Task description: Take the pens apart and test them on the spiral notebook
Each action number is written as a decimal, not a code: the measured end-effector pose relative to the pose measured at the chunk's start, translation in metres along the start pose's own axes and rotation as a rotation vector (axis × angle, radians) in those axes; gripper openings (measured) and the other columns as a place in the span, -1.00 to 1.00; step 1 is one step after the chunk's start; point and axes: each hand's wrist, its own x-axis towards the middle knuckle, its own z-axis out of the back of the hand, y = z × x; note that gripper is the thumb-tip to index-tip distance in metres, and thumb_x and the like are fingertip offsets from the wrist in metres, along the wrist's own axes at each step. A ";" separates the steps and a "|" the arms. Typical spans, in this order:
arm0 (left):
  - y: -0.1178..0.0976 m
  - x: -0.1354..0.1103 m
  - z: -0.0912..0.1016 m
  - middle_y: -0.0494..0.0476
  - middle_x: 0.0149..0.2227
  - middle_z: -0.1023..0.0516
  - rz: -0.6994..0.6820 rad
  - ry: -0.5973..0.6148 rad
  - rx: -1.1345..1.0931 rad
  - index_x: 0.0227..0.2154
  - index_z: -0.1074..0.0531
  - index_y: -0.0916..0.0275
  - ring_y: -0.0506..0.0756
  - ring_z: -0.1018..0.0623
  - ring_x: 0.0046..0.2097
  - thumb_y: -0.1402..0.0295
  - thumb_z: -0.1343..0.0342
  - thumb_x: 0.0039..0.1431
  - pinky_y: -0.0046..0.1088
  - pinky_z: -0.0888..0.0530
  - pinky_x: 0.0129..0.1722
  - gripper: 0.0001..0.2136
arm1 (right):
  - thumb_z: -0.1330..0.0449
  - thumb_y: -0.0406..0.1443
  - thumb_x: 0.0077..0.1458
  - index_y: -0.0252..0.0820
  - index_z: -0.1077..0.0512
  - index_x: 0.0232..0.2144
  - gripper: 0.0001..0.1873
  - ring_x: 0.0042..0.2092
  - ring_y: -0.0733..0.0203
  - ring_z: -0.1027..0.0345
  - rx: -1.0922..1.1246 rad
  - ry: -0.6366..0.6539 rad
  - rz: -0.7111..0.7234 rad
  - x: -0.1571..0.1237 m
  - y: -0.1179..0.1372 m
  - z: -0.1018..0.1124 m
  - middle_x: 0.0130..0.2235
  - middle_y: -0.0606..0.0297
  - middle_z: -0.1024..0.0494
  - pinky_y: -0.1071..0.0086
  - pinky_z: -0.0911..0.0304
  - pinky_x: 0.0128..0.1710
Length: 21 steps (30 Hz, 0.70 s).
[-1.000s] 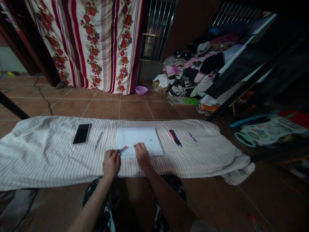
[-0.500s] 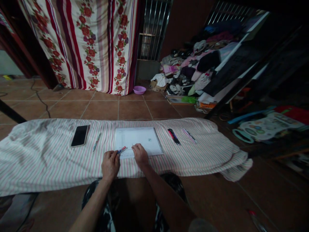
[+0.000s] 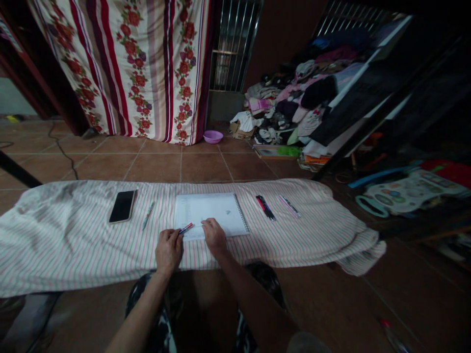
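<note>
Striped cloth (image 3: 73, 245), pen (image 3: 186, 227) at notebook (image 3: 209, 208) edge

The notebook (image 3: 209, 210) lies in the middle of the cloth (image 3: 73, 245) before you. Your right hand (image 3: 214, 235) rests on its near edge, your left hand (image 3: 168, 251) just left, the held pen (image 3: 186, 228) between them. Left of the notebook lie a loose pen (image 3: 148, 214), then the phone (image 3: 122, 206). To the right lie a pair of pens (image 3: 265, 208), then a second pair (image 3: 289, 206) (each side by side). Behind, a bowl (image 3: 213, 137) sits before the curtain (image 3: 147, 68).
</note>
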 end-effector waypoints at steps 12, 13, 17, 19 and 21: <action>-0.007 0.000 -0.003 0.19 -0.30 -0.44 -0.020 -0.006 0.003 -0.20 -0.47 0.26 0.14 -0.41 -0.20 0.32 0.07 0.19 -0.35 -0.42 -0.22 -0.75 | 0.03 -0.38 0.14 -0.23 -0.42 -0.18 -0.73 -0.16 0.17 -0.30 0.076 -0.110 -0.016 -0.004 0.000 0.002 -0.20 0.12 -0.39 0.32 -0.26 -0.13; -0.008 0.001 -0.003 0.19 -0.30 -0.44 -0.019 -0.007 0.000 -0.20 -0.47 0.26 0.14 -0.41 -0.20 0.32 0.07 0.19 -0.36 -0.42 -0.22 -0.74 | 0.03 -0.39 0.14 -0.24 -0.42 -0.17 -0.72 -0.16 0.16 -0.30 0.075 -0.115 -0.019 -0.005 -0.001 0.002 -0.19 0.12 -0.39 0.31 -0.26 -0.12; -0.009 0.000 -0.004 0.19 -0.30 -0.45 -0.024 -0.007 -0.015 -0.20 -0.47 0.26 0.14 -0.41 -0.19 0.31 0.08 0.19 -0.35 -0.42 -0.21 -0.74 | 0.03 -0.39 0.13 -0.26 -0.42 -0.17 -0.72 -0.15 0.15 -0.30 0.079 -0.128 -0.035 -0.008 -0.003 0.001 -0.18 0.10 -0.38 0.29 -0.27 -0.11; -0.008 0.000 -0.004 0.19 -0.30 -0.45 -0.025 -0.009 -0.017 -0.20 -0.47 0.25 0.14 -0.41 -0.19 0.31 0.07 0.19 -0.35 -0.42 -0.21 -0.74 | 0.03 -0.39 0.12 -0.25 -0.43 -0.17 -0.72 -0.16 0.15 -0.30 0.086 -0.137 -0.054 -0.009 -0.004 0.000 -0.18 0.10 -0.38 0.29 -0.27 -0.12; -0.007 0.000 -0.005 0.20 -0.30 -0.45 -0.024 -0.012 -0.019 -0.21 -0.47 0.25 0.14 -0.42 -0.20 0.31 0.07 0.19 -0.34 -0.42 -0.21 -0.75 | 0.03 -0.40 0.12 -0.23 -0.44 -0.19 -0.71 -0.17 0.16 -0.31 0.098 -0.147 -0.071 -0.011 -0.005 -0.001 -0.17 0.11 -0.38 0.29 -0.28 -0.13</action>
